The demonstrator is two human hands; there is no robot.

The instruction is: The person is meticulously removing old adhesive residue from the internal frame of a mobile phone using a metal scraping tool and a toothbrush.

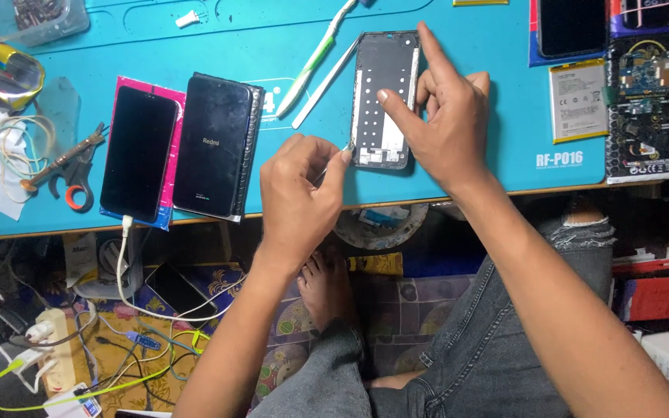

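Note:
A bare phone frame point(383, 97) lies on the blue work mat point(474, 108). My right hand point(447, 116) rests on its right side, thumb pressing the frame's middle and index finger pointing along its upper right edge. My left hand point(297, 193) pinches a thin metal tool point(333, 161), its tip touching the frame's lower left corner.
Two dark phones point(138, 151) point(212, 145) lie left, one on a charging cable. Scissors point(75, 179), a green-white toothbrush point(315, 58), a white spudger point(324, 83), a battery point(578, 101) and a circuit board point(643, 112) lie around. Below the table: a power strip point(44, 340), my bare foot point(327, 286).

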